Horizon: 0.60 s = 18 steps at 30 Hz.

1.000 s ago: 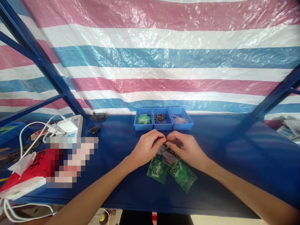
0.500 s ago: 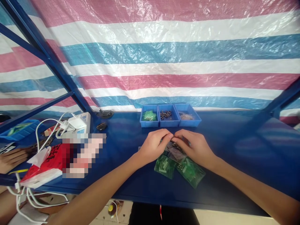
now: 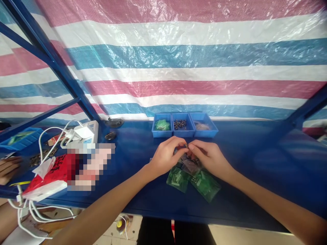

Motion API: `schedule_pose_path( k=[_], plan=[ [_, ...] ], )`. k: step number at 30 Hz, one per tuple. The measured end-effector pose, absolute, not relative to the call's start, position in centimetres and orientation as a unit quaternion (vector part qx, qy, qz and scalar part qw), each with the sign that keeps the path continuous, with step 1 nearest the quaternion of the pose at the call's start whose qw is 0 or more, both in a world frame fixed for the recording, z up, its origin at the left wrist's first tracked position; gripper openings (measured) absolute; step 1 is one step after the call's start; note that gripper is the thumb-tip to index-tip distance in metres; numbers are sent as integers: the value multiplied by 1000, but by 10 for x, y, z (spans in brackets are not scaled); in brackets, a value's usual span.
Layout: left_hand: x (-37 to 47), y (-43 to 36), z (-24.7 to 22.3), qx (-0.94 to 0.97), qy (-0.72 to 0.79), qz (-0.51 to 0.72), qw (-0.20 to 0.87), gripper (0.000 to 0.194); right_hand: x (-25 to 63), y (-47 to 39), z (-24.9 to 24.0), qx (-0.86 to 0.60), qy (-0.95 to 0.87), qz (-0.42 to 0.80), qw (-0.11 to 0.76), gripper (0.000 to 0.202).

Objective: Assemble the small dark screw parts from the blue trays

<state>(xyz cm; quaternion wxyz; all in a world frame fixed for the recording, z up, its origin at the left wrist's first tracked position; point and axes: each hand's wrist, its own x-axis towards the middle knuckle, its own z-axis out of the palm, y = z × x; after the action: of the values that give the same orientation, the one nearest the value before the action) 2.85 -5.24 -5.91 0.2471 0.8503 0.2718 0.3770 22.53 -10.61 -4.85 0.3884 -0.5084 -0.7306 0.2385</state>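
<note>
My left hand (image 3: 167,154) and my right hand (image 3: 211,156) meet over the table, fingertips almost touching. Between them is a small metal part (image 3: 186,146), too tiny to make out well; its colour resembles the pieces in the middle bin. Both hands are closed in a pinch at it. Beneath my fingers lies a clear plastic bag (image 3: 191,166), partly hidden by them. Closer to me rest two flat green packets, a left one (image 3: 177,179) and a right one (image 3: 206,186), in clear wrapping.
Behind my hands stand three blue bins: one with green packets (image 3: 162,125), one with small metal parts (image 3: 180,124), one with clear bags (image 3: 201,126). On the left are a power strip (image 3: 95,131), a computer mouse (image 3: 110,136), a red bag (image 3: 57,172) and another person's hand (image 3: 9,169).
My left fingers have opened into a rounder pinch, and the small part shows more between my fingertips. The other person's hand at the left has drawn back leftward.
</note>
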Motion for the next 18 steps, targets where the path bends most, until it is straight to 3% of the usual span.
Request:
schedule_pose_path(
  k=[8, 18],
  plan=[
    [31, -53, -57, 851, 276, 359, 268, 23, 228, -106, -56, -476, -779, 102, 395, 8],
    [28, -51, -54, 869, 274, 321, 258, 33, 228, -109, -59, -457, -802, 59, 379, 8]
  ],
)
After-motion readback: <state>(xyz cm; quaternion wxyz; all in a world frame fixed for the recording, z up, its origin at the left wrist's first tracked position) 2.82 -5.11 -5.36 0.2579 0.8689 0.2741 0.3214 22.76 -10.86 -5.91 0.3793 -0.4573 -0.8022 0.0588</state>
